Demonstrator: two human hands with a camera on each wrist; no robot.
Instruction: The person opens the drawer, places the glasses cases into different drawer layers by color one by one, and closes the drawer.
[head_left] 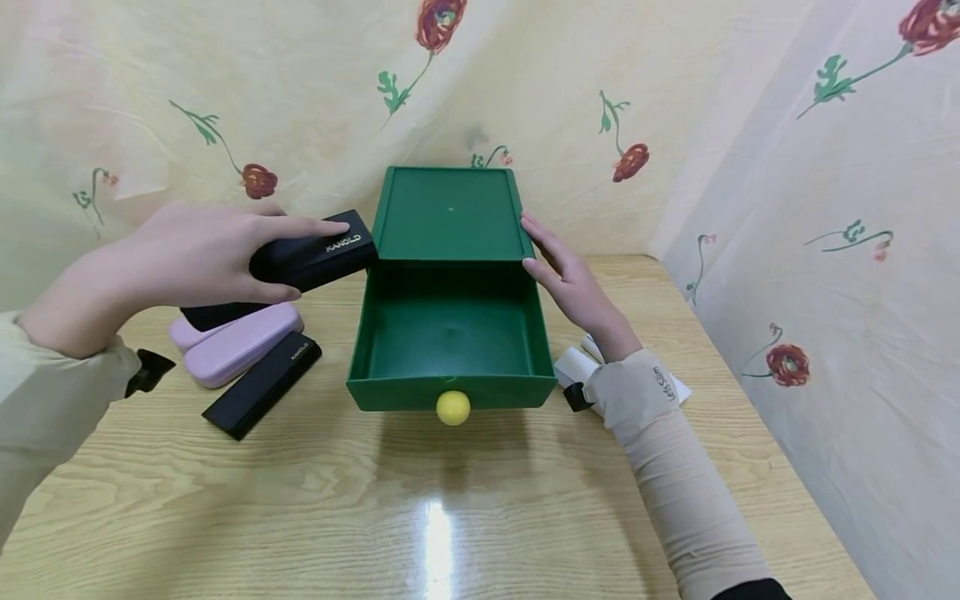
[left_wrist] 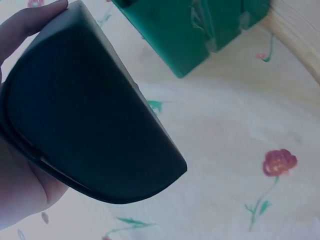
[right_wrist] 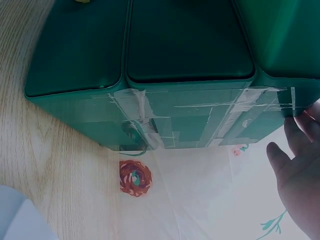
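My left hand (head_left: 202, 250) grips a black glasses case (head_left: 330, 258) with KANOLD lettering, fingers over its top and thumb along the lower side. The case is held in the air beside the green drawer unit (head_left: 453, 212), its right end overlapping the unit's left edge in the head view. The left wrist view shows the case's rounded, D-shaped end (left_wrist: 90, 110) close up. Pulled out at the top of the unit is a drawer (head_left: 397, 396) with a yellow round knob (head_left: 453, 408) and nothing inside. My right hand (head_left: 573, 283) rests its fingertips against the unit's upper right side.
To the left on the wooden table lie a lilac glasses case (head_left: 240, 346) and a black KANOLD case (head_left: 262, 385), with more cases partly under my left hand. White items (head_left: 576, 367) lie beneath my right wrist. Flower-patterned sheeting (head_left: 330, 92) hangs behind.
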